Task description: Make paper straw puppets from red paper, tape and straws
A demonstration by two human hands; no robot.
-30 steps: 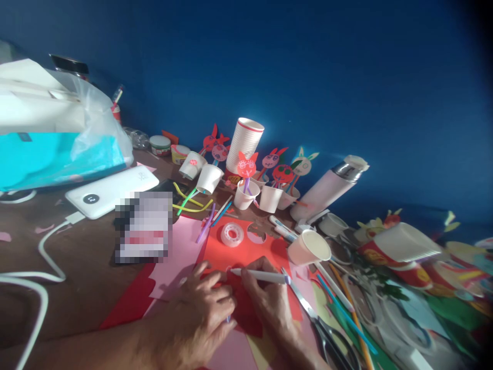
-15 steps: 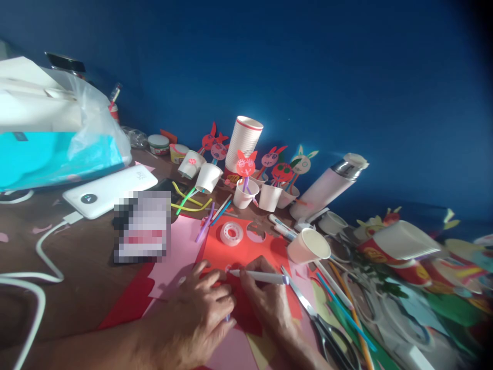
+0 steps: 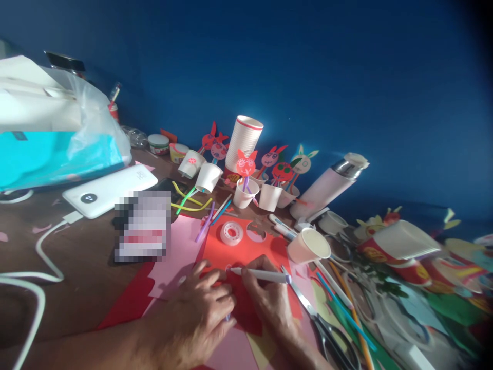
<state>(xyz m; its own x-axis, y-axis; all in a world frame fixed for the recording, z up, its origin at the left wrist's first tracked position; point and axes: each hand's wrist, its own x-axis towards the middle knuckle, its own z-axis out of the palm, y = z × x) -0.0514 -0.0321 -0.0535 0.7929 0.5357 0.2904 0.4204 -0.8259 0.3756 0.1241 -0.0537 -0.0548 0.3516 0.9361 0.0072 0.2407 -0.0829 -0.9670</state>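
In my right hand (image 3: 267,290) I hold a white marker (image 3: 265,275) with a purple end, its tip on a red paper sheet (image 3: 250,308). A small pale mark (image 3: 228,267) shows under the tip. My left hand (image 3: 206,300) rests on the same paper to the left, fingers curled. A small purple-blue piece (image 3: 227,317) shows beneath those fingers; most of it is hidden. Farther back on the red sheet sit a tape roll (image 3: 231,234) and a round cut-out hole (image 3: 256,232). Pink paper (image 3: 173,257) lies under and beside it.
Scissors (image 3: 327,336) and a paper cup (image 3: 309,245) stand close by my right hand. White cups (image 3: 246,194) with paper faces line the back, near a thermos (image 3: 331,185). A phone (image 3: 143,226) and power bank (image 3: 110,192) lie left. Straws (image 3: 346,311) and cables crowd the right.
The marker tip has shifted very slightly at the pale mark on the red paper. Both hands otherwise keep their places.
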